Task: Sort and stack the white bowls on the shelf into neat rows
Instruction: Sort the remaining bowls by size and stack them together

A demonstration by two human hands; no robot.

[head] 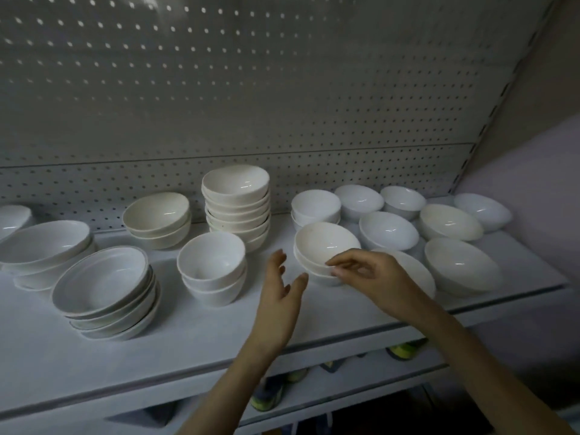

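Observation:
Many white bowls stand on the white shelf (194, 328). A short stack of cream bowls (320, 246) sits at the middle. My right hand (373, 277) hovers at its front right rim, fingers loosely bent and holding nothing, and covers part of another bowl (420, 271). My left hand (279, 296) is open, just left of that stack, palm facing it. A tall stack (237, 202) stands behind, a stack of deep bowls (213, 265) to the left.
Wide shallow bowls are stacked at the left front (106, 290) and far left (44, 246); a cream pair (157, 219) sits behind. Several single bowls (389, 229) crowd the right end. A pegboard back panel (282, 105) rises behind. Shoes (270, 394) lie below the shelf.

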